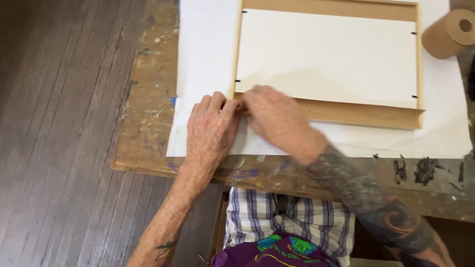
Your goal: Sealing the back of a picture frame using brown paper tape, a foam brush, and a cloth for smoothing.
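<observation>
A light wooden picture frame (pixel 363 112) lies face down on white paper (pixel 205 54), with a white backing board (pixel 326 57) set inside it. My left hand (pixel 210 131) rests flat on the paper, fingertips against the frame's near left corner. Beside it, my right hand (pixel 277 121) presses on that same corner, fingers curled over the frame's edge. Whether the fingers pinch anything small is hidden. Small black clips (pixel 414 96) hold the board along the frame's sides.
A paint-stained wooden table (pixel 148 113) carries the paper, with its front edge close to my body. A roll of brown paper tape (pixel 450 33) stands at the far right. Dark wooden floor (pixel 59 133) lies to the left.
</observation>
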